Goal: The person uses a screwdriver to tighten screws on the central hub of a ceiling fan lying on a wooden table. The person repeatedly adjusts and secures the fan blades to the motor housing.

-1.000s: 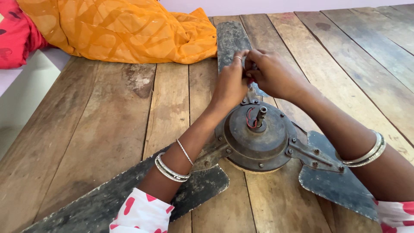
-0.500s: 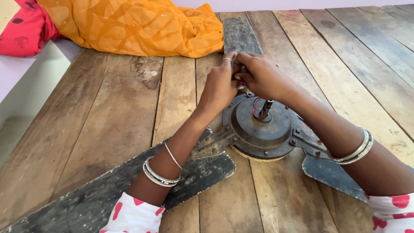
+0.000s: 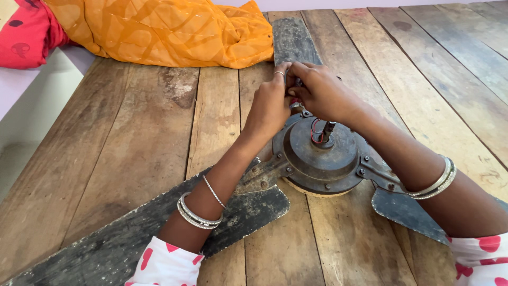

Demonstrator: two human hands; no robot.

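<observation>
The ceiling fan motor [image 3: 323, 156] lay on the plank table [image 3: 132, 143], just near of both hands. The left hand [image 3: 271, 103] and right hand [image 3: 320, 92] met at the far blade's [image 3: 293, 39] root, fingers pinched on something too small to tell. Orange cloth [image 3: 164, 32] lay far left.

Left hand [image 3: 271, 103] and right hand [image 3: 320, 92]: still pinched together, now over the far rim of the fan motor [image 3: 323, 153]; a second ago, beyond that rim above the far blade [image 3: 293, 39].
</observation>
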